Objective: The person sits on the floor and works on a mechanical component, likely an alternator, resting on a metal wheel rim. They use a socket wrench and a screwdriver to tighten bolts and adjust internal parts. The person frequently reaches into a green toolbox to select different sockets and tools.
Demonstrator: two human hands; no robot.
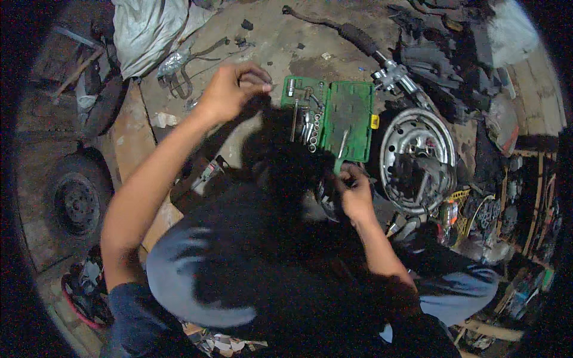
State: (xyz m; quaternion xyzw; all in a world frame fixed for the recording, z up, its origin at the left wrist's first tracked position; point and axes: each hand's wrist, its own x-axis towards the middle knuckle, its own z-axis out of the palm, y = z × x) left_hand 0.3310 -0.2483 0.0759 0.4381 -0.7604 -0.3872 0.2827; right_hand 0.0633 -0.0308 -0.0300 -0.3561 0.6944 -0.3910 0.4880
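left hand (230, 89) pinches black cloth up high, right hand (353, 191) grips its lower edge by the green socket set (331, 119); judged mid-stretch, needing steady tension

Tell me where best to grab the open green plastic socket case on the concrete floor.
Probably the green socket case by the bare right edge of its lid half, near the yellow latch, coming from the steel wheel rim side; sockets fill the left half.

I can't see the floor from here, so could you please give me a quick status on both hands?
Left hand raised, fingers pinched on something small, unclear what. Right hand low on a dark part, grip unclear. Open green socket case lies beyond; steel wheel rim close right.
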